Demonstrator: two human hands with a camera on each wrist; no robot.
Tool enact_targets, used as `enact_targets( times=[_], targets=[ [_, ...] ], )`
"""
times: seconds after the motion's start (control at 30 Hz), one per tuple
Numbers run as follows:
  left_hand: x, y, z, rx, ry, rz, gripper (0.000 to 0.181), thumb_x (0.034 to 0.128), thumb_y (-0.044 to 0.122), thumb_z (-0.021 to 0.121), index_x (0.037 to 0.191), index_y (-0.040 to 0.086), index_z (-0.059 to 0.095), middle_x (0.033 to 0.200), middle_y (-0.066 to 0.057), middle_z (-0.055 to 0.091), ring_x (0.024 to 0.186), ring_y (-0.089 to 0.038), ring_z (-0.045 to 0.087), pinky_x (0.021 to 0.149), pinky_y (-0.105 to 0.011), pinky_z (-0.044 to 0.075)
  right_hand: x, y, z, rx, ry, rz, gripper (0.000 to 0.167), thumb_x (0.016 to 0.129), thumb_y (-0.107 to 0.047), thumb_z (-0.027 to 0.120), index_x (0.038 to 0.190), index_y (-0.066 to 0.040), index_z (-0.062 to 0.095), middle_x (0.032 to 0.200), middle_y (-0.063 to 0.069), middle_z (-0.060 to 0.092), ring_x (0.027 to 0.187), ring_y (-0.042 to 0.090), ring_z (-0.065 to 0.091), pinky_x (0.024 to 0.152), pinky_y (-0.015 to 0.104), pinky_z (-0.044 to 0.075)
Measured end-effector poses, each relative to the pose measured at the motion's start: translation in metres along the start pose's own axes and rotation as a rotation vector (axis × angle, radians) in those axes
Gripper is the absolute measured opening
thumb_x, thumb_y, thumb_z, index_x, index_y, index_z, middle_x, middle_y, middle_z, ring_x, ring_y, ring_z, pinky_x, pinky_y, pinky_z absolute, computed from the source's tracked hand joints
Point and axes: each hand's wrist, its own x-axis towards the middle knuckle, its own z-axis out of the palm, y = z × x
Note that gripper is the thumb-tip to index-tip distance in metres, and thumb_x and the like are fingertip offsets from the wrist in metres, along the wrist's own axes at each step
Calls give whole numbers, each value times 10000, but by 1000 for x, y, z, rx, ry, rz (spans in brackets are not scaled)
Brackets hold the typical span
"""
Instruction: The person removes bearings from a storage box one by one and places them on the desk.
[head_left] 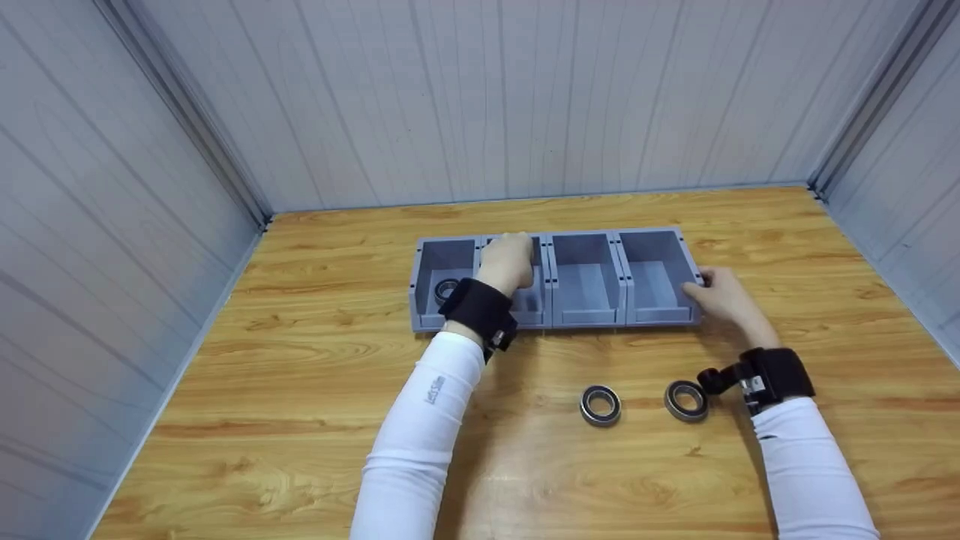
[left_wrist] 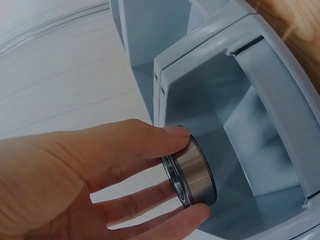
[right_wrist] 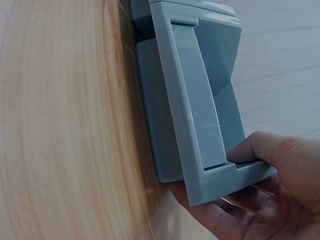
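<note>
The left hand (head_left: 508, 262) pinches a bearing (left_wrist: 196, 172) by its outer rim, thumb against fingers, at the second bin from the left, while the right hand (head_left: 724, 298) grips the right end wall of the gray bin row (head_left: 589, 318), presumably to steady it. A second bearing (head_left: 438, 292) sits in the leftmost bin; two loose bearings (head_left: 601, 421) lie nearer, toward the right. The left sleeve (head_left: 420, 442) reads "Let's Slim".

Wood-grain desk (head_left: 300, 360) below left hand (head_left: 509, 261) and right hand (head_left: 726, 298). Pale panelled back wall (head_left: 465, 97) beyond both; left wall (head_left: 97, 225) past left hand, right wall (head_left: 919, 195) past right hand.
</note>
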Motion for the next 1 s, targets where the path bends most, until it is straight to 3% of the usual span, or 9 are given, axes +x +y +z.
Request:
enact_targets(
  times=[0.17,0.3,0.53,0.67,0.83,1.0],
  targets=[
    [-3,2,-4,-11,-4,-3,166,913,-4,570,805,120,551,1171,-101,711,792,-187,463,605,-305,347,-1,-1,0,15,-15,14,461,995,-87,510,1373,176,504,769,12,627,560,25,507,513,210,490],
    [-5,2,-6,-26,-2,3,286,892,-33,558,683,148,481,991,-58,657,741,-172,442,570,-290,323,-1,0,0,11,-19,13,465,1001,-88,509,1380,181,489,792,32,641,573,25,516,520,210,497],
    [-10,2,-10,-26,28,3,321,834,-58,540,636,156,406,885,-50,608,721,-172,464,540,-285,344,-1,0,-1,-5,-3,-21,440,986,-79,517,1331,194,528,795,51,657,566,8,518,524,190,490],
    [-13,1,-11,-51,24,18,383,829,-70,519,591,165,332,733,-35,487,633,-160,369,505,-273,260,-1,1,-1,5,-3,-26,425,980,-72,513,1311,193,545,764,11,640,550,3,512,510,184,481],
    [-16,0,-14,-75,17,32,424,812,-82,524,554,177,310,673,-21,437,597,-150,318,500,-265,218,0,1,-1,8,-9,-14,425,986,-79,516,1316,188,542,782,22,649,554,8,513,514,189,484],
    [-20,-2,-16,-97,-11,52,425,795,-101,492,569,183,270,582,28,270,552,-117,212,496,-241,163,0,2,-1,1,-10,-15,423,994,-88,515,1317,184,542,768,37,645,562,12,517,523,188,482]
  ],
)
